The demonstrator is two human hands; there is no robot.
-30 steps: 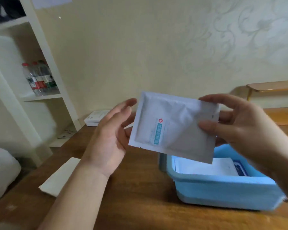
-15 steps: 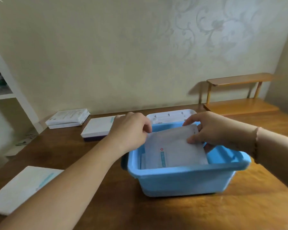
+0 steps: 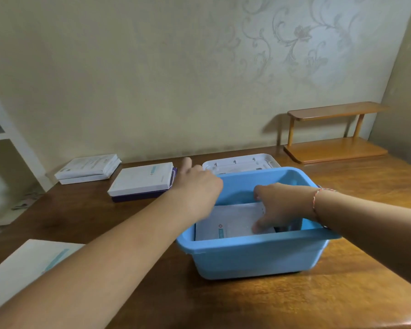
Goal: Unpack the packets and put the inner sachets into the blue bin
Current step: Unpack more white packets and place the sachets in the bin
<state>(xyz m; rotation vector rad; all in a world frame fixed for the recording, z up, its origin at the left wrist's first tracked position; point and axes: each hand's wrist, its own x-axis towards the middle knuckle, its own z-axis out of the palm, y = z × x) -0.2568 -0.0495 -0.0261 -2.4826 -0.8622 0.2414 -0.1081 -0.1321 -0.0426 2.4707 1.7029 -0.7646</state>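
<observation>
Putting a Sachet Down in the Blue Bin

Laying the white sachet (image 3: 233, 222) flat is the job right now. It sits low inside the blue bin (image 3: 259, 252), on the near side, with its little red mark and blue stripe facing up.

The right hand (image 3: 280, 210) is down inside the bin. Its fingers are spread, and the tips press on the right end of the sachet. It is not squeezing anything.

The left hand (image 3: 199, 184) is over the far left corner of the bin, with its fingers pointing away toward the wall. It looks loose and holds nothing I can see.

To do this step well, I think the right hand should push the sachet down flat, then lift straight up so it does not drag it back out.

More packets wait on the wooden table (image 3: 294, 302). A white box on a purple one (image 3: 141, 180) and a stack of white packs (image 3: 88, 168) sit far left. A flat white packet (image 3: 26, 267) lies near left.
</observation>
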